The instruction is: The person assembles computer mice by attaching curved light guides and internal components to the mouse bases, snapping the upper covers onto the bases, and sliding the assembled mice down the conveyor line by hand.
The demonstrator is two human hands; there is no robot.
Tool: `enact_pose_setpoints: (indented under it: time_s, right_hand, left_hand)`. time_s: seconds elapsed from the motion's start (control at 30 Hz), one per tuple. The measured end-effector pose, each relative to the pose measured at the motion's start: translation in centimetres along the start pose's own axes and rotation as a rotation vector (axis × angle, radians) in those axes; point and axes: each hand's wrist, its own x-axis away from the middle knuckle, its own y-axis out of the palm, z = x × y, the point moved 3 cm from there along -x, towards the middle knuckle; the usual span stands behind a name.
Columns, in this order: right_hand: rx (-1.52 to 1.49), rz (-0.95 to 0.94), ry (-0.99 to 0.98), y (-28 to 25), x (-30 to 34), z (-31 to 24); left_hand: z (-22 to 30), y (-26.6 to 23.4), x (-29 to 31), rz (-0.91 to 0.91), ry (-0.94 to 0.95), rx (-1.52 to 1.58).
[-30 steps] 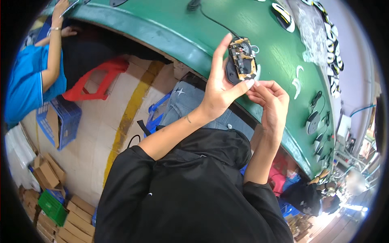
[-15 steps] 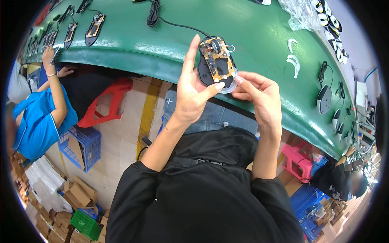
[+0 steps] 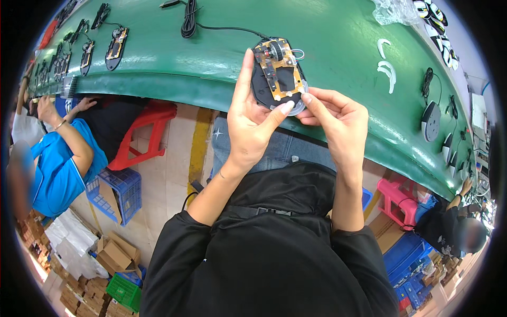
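An opened computer mouse (image 3: 285,79), a black base with an orange-brown circuit board and a scroll wheel, lies in my left hand (image 3: 247,129) above the near edge of the green table (image 3: 332,39). My left thumb presses its rear end and the index finger stretches along its left side. A translucent curved strip (image 3: 299,109) follows the mouse's rear right edge. My right hand (image 3: 340,119) pinches this strip with thumb and fingers; whether it is fully seated I cannot tell. The mouse's black cable (image 3: 227,28) runs left to a coiled bundle (image 3: 188,22).
White curved strips (image 3: 389,71) lie right of my hands. Farther right are mice with coiled cables (image 3: 431,120); more open mouse bases (image 3: 116,50) lie left. A co-worker in blue (image 3: 66,164) sits left, another person (image 3: 449,227) right. A plastic bag (image 3: 393,11) is at the back.
The mouse and both hands sit slightly higher in the view, which has shifted a little. My grips look the same. The left co-worker's hand has come back from the table toward its edge.
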Motion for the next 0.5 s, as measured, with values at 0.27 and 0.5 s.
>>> enact_pose_setpoints:
  time_s: [0.27, 0.5]
  right_hand:
    - [-0.070, 0.010, -0.006, 0.1, -0.2, 0.4]
    - [-0.062, -0.017, 0.043, -0.7, -0.4, 0.8]
  left_hand:
    - [-0.2, -0.7, -0.1, 0.020, -0.063, 0.096]
    - [0.6, -1.1, -0.6, -0.039, -0.100, 0.040]
